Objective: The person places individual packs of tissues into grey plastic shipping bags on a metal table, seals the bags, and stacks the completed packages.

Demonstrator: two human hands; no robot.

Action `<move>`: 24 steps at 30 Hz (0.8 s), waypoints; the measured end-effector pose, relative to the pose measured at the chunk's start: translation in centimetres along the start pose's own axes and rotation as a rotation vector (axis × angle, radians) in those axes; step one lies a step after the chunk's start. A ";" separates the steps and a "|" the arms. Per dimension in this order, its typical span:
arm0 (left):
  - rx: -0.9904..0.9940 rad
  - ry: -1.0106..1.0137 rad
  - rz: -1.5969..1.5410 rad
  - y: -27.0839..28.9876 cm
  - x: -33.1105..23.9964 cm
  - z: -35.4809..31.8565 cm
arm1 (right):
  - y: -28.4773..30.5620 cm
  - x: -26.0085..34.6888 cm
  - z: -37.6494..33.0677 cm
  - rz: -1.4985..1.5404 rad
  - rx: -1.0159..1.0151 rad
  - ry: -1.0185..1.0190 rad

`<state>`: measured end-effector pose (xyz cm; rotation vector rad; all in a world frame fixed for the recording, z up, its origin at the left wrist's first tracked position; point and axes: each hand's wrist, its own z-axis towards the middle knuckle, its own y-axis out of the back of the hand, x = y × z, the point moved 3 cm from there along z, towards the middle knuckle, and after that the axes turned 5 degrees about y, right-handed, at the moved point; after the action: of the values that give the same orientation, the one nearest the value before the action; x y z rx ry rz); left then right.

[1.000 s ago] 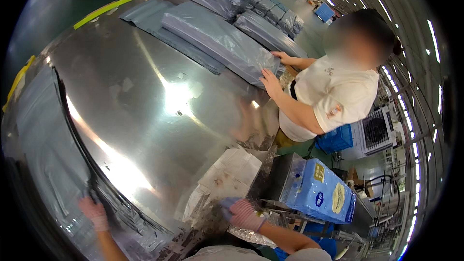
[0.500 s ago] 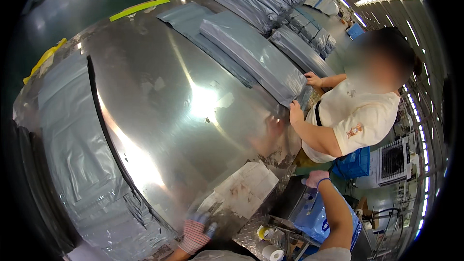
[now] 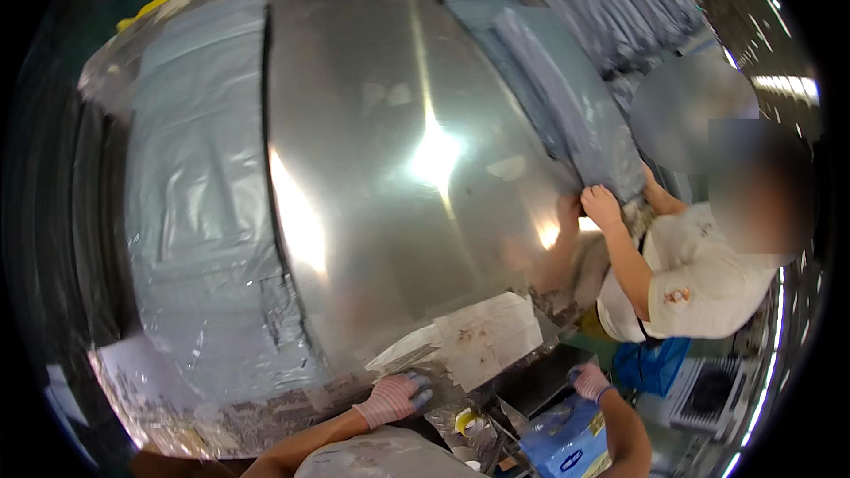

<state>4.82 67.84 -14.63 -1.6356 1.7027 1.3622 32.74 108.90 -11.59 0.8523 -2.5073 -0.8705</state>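
My left hand [image 3: 394,396], in a pink knit glove with blue fingertips, rests on the near edge of a shiny steel table [image 3: 381,168], right beside a stained white sheet of paper [image 3: 482,336]. It holds nothing. My right hand [image 3: 588,381], gloved the same way, hovers off the table's edge above a blue box [image 3: 567,443]; its fingers are curled and I cannot tell if they grip anything. A roll of yellow tape [image 3: 467,421] lies between my hands.
A co-worker in a white shirt [image 3: 699,279] stands at the right edge, both hands on a grey plastic bag [image 3: 611,173]. Grey bags [image 3: 199,212] cover the table's left side; more are stacked at the far right [image 3: 611,9].
My view swung left, so the table fills the frame. My left hand stays at the near edge by the paper. My right hand dropped from raised near the co-worker down to the blue box.
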 end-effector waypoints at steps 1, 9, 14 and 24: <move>-0.006 0.005 -0.036 -0.2 0.1 0.0 | -0.5 0.4 -0.1 0.033 -0.016 -0.038; -0.696 -0.100 0.007 10.4 0.4 -3.5 | 3.8 10.4 3.8 0.233 -0.087 0.070; -0.887 0.205 0.206 22.3 2.3 -6.9 | 10.5 33.5 4.1 -0.389 0.037 0.535; -0.964 0.655 0.798 29.2 15.7 -10.6 | 27.0 51.8 7.0 0.182 -0.601 0.944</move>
<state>-22.17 45.91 -12.56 -2.1434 2.4450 2.5169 -21.39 95.74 7.33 0.6007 -1.3747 -0.8195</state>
